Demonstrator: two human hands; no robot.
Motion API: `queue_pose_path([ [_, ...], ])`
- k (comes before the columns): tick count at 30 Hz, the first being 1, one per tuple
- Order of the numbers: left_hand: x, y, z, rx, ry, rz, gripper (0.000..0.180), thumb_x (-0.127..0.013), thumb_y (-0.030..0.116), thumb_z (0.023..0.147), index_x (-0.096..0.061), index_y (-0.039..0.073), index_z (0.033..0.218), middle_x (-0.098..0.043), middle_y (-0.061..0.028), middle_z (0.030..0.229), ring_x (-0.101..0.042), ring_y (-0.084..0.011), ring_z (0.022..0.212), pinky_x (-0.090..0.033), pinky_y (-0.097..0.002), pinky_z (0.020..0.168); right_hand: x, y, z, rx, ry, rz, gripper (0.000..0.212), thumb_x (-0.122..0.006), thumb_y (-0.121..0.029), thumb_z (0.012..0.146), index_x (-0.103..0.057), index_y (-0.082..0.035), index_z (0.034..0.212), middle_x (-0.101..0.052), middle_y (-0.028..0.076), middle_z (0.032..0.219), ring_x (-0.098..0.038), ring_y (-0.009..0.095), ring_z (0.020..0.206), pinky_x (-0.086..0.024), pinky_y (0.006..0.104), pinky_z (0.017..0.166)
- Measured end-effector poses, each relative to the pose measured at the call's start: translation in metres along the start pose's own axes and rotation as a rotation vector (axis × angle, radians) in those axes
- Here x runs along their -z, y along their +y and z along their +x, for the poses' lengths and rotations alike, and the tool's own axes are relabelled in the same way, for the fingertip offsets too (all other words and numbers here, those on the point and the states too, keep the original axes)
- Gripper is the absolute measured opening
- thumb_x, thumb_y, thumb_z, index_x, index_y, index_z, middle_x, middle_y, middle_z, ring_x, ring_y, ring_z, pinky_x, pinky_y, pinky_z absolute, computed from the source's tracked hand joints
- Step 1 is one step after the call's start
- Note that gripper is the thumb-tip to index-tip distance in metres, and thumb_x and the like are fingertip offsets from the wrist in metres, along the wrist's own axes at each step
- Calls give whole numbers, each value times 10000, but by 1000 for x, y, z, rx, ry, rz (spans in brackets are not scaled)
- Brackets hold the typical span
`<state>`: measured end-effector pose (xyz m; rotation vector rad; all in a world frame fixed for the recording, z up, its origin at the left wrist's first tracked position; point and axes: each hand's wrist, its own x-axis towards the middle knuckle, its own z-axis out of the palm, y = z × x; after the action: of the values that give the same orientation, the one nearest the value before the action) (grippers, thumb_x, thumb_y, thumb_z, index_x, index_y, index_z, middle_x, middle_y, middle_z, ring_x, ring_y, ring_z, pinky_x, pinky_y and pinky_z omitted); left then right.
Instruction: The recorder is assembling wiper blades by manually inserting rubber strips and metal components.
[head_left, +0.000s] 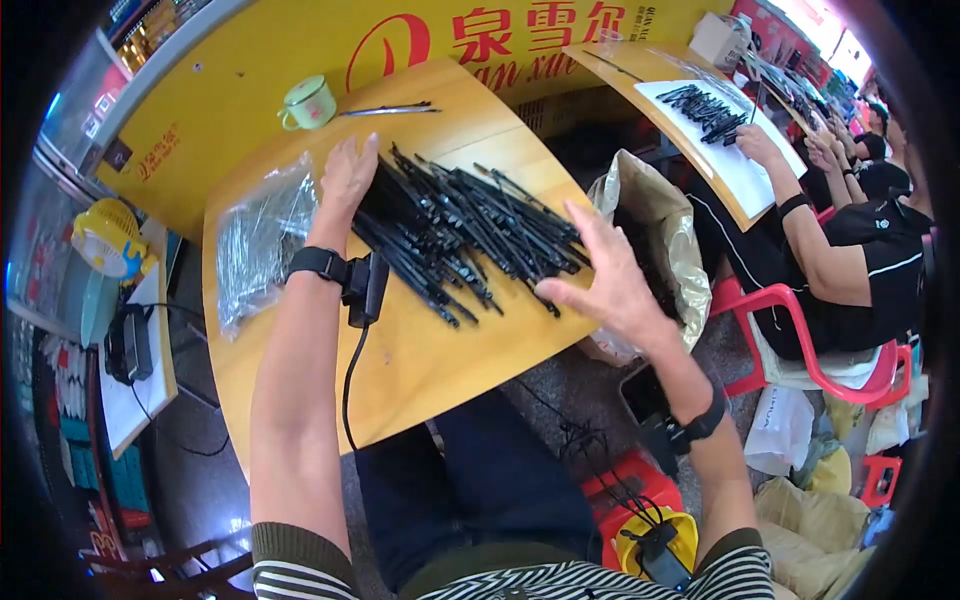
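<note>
Black glossy thin sticks [432,232] heaped | crinkled clear bag [262,240] | smooth tabletop [400,375]

- The striped top [310,580] has black-and-white short sleeves with dark olive cuffs [300,545].
- Dark navy trousers [500,480] cover the legs.
- The left hand [350,175] and right hand [615,275] are bare.
- A black left wristband [320,262] bears a boxy black device [368,290] with a thin black cable [350,385].
- A black right wristband [706,420] carries a dark rectangular unit [645,393].

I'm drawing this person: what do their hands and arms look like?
Left hand and right hand are bare. Two black wrist straps hold boxy dark devices; a thin black cable hangs from the left one. Short striped black-and-white sleeves have olive cuffs.
</note>
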<state>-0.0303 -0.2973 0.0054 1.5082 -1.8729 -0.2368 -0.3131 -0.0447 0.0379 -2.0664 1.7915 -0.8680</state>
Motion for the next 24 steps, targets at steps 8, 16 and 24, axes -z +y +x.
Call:
queue_pose_path([
  [8, -3, 24, 1, 93, -377, -211, 498, -424, 425, 915, -581, -19, 1076, -598, -97, 1058, -513, -179, 1003, -350, -276, 917, -39, -17, -3, -19, 129, -70, 840, -615, -529, 739, -311, -44, 1353, -346, 248, 1337, -319, 384, 1242, -234, 449, 1045],
  [16, -1, 68, -35, -42, -319, -227, 443, -472, 389, 906, -570, -32, 1009, -602, -122, 916, -530, -190, 883, -391, -283, 831, -51, -37, -11, -30, 179, -121, 609, -574, -330, 832, -364, -34, 1321, -349, 216, 1335, -355, 366, 1198, -275, 434, 1017],
  [24, 2, 66, -54, -278, -201, -253, 350, -464, 289, 897, -595, -17, 1005, -598, -232, 982, -555, -374, 930, -424, -392, 830, -50, -42, -17, -14, 164, -63, 618, -578, -340, 832, -359, -32, 1321, -334, 250, 1342, -357, 401, 1195, -285, 450, 1009],
])
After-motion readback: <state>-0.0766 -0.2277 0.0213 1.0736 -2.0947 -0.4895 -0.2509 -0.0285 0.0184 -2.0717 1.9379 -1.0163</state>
